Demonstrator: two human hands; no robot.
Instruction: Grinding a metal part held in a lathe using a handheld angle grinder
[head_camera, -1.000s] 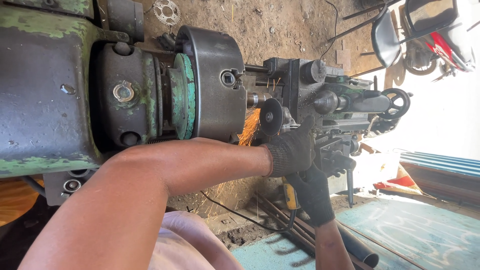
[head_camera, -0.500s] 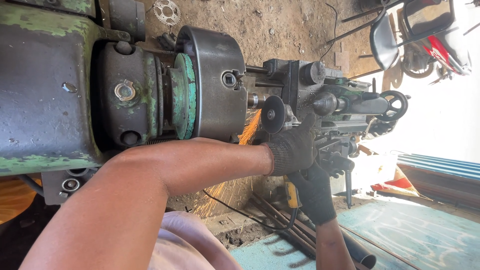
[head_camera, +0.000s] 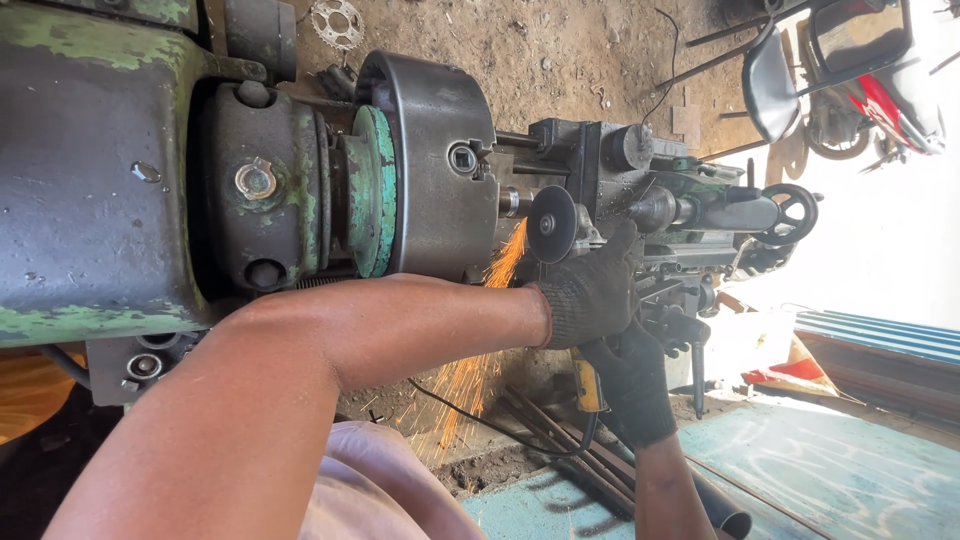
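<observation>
Both gloved hands, the left hand (head_camera: 592, 297) wrapped tightly around the angle grinder (head_camera: 575, 235) and the right hand (head_camera: 630, 385) closed under its yellow handle, steadied the disc (head_camera: 552, 223) against the workpiece (head_camera: 510, 202) beside the lathe chuck (head_camera: 435, 165), throwing sparks (head_camera: 470, 375) downward.

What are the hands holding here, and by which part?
Both gloved hands hold an angle grinder by its body, behind the disc; exact grip is hidden.
</observation>
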